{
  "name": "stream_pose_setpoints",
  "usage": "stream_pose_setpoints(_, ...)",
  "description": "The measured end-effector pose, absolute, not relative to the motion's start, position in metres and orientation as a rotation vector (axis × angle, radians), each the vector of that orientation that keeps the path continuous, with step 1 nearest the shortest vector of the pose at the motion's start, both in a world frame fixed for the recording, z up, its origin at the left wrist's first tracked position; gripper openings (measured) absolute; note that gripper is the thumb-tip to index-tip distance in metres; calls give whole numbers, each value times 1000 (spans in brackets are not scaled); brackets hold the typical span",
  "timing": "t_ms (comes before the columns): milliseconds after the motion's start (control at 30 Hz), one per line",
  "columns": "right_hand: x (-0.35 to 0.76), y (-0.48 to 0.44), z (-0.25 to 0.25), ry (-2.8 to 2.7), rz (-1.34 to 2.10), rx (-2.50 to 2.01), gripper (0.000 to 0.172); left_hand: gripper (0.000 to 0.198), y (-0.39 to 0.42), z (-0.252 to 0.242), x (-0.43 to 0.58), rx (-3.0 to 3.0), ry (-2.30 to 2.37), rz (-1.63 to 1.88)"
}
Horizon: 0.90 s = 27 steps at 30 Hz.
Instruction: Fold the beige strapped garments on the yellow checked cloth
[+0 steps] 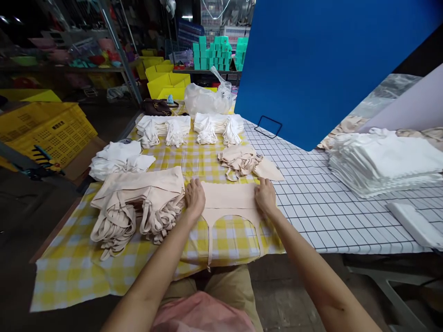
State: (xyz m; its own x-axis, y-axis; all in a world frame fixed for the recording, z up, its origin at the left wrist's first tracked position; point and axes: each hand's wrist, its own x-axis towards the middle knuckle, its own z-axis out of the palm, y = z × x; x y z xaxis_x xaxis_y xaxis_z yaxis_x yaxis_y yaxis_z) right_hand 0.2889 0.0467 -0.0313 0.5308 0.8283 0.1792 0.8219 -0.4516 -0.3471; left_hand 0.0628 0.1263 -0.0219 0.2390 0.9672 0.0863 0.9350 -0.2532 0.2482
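Observation:
A beige cloth bag (230, 198) lies flat on the yellow checked tablecloth (79, 272), its two straps hanging toward the near table edge. My left hand (194, 197) presses on the bag's left edge with fingers laid flat. My right hand (265, 196) rests on its right edge, fingers curled down onto the fabric. A stack of folded beige bags (138, 203) with dangling straps sits directly left of my left hand. A small loose heap of beige bags (242, 161) lies just beyond the flat one.
White folded bags lie in stacks at the far side (187, 127) and at the left (117, 159). A tall white stack (384, 163) rests on the grid-patterned cloth (311, 207) at the right. A blue panel (328, 60) stands behind, yellow crates (44, 129) at left.

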Motion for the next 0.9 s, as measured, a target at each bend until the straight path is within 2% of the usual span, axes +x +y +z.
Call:
stream_pose_setpoints(167, 271, 39, -52, -1745, 2, -2357, 46, 52, 102, -42, 74, 2617, 1476, 242)
stream_pose_setpoints(300, 285, 26, -65, -1768, 53, -2483, 52, 58, 95, -52, 62, 2574, 1470, 143)
stream_pose_setpoints(667, 297, 15, -57, -1564, -122, -2439, 53, 64, 110, -46, 55, 2644, 1394, 203)
stream_pose_setpoints(800, 285, 23, -59, -1752, -10, -2435, 49, 65, 112, -52, 57, 2644, 1332, 113)
stream_pose_setpoints(900, 288, 15, -55, -1678, 104, -2464, 48, 65, 111, -49, 53, 2639, 1327, 85)
